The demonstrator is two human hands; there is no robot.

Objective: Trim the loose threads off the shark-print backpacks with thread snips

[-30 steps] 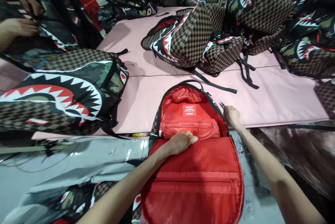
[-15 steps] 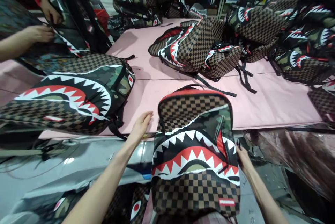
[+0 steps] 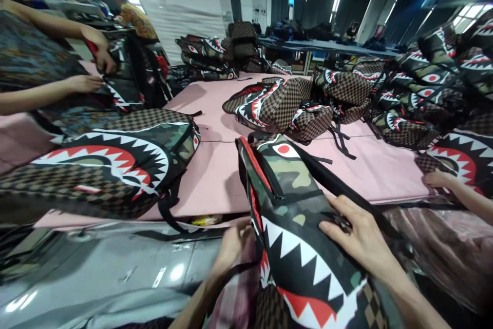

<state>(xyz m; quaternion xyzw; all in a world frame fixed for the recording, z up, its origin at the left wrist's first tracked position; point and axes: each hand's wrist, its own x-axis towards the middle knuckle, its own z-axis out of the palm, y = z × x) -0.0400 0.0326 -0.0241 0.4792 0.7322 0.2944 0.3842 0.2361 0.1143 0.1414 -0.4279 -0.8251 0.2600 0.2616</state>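
Observation:
A backpack [image 3: 300, 226] with camouflage, a checkered pattern and a shark mouth stands upright in front of me, turned so its side faces me. Its red-lined zip opening runs down the left edge. My right hand [image 3: 356, 226] grips the side of this backpack, thumb and fingers pressed on the camouflage part. Against the left edge of the backpack is my left hand [image 3: 235, 242], its fingers curled at the zip edge. A black strap hangs by the left wrist, and another runs behind the bag to the right.
A similar backpack [image 3: 111, 165] lies on the pink table [image 3: 215, 159] at left. Beyond it a person's hands [image 3: 92, 70] work on a dark bag. More backpacks [image 3: 285, 103] are heaped at the back and right. Another person's hand [image 3: 441, 180] touches a bag at far right.
The backpack has turned from its front to its side. My left hand has come to its left edge, and my right hand has moved onto its side. Another person's hand has appeared at right.

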